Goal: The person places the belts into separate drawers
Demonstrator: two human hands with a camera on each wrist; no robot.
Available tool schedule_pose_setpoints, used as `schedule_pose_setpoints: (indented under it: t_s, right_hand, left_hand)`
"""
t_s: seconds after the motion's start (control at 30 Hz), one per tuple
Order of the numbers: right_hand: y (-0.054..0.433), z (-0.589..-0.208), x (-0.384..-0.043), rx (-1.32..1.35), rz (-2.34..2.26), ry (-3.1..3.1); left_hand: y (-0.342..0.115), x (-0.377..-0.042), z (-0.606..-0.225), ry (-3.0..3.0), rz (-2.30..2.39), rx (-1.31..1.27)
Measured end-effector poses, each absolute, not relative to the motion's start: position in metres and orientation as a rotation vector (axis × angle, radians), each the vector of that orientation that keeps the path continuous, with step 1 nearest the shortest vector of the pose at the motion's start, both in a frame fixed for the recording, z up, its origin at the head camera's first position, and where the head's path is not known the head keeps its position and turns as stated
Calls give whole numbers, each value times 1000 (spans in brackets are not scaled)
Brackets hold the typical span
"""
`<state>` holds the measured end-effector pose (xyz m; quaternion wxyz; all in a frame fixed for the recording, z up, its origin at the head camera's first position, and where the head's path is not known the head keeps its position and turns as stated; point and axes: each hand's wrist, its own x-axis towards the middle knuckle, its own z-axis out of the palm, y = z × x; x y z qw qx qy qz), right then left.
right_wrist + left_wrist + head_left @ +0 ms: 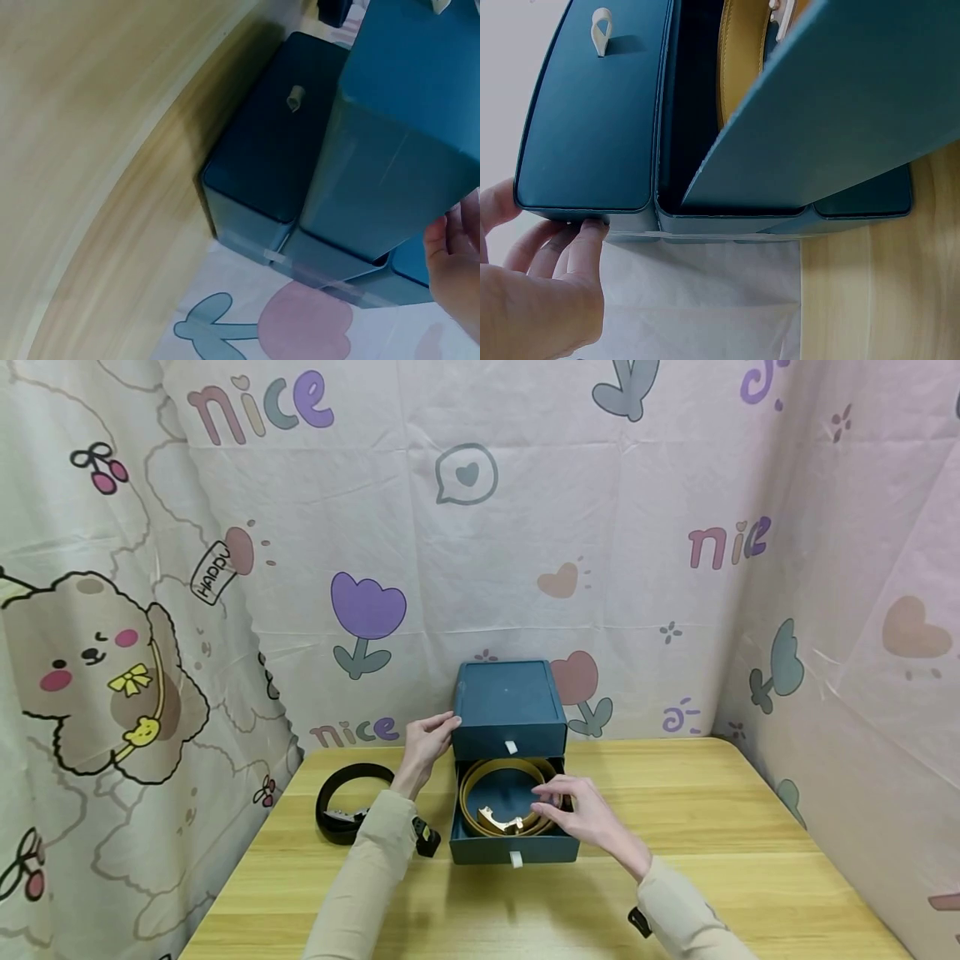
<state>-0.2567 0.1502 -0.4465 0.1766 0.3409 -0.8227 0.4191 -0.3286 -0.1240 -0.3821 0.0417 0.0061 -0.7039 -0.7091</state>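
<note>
One black belt (324,793) lay coiled on the bench (652,827), nine o'clock from the open drawer (480,852). The left hand (423,752), at ten o'clock, gripped the blue box (510,693) by its upper corner. Inside the drawer lay a coiled tan belt (465,793), buckle (501,823) at six o'clock. The right hand (577,806) hung over its three o'clock side, fingers slightly parted. Judged step: arranging the coil; next move called for keeping it seated inside.

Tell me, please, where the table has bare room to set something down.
The wooden table is bare right of the blue box, beyond the right hand, and in front of the open drawer, between left sleeve and right sleeve. Crowded: left of the box, around the black belt; the drawer holds the tan belt.
</note>
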Motion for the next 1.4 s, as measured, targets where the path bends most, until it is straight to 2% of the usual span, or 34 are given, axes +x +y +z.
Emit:
schedule_pose_setpoints:
  t_s: [0.6,1.03,1.4]
  right_hand:
    - [140,-435,-230,730,1329,-2285]
    - [128,-439,-211,756,1447,-2213]
    - [114,-428,-186,789,1469,-2204]
  left_hand:
    - [-124,-326,-383,-2154,-2175,7]
    - [-124,-329,-382,-2141,-2179,18]
    - [-124,-327,-382,-2149,-2174,21]
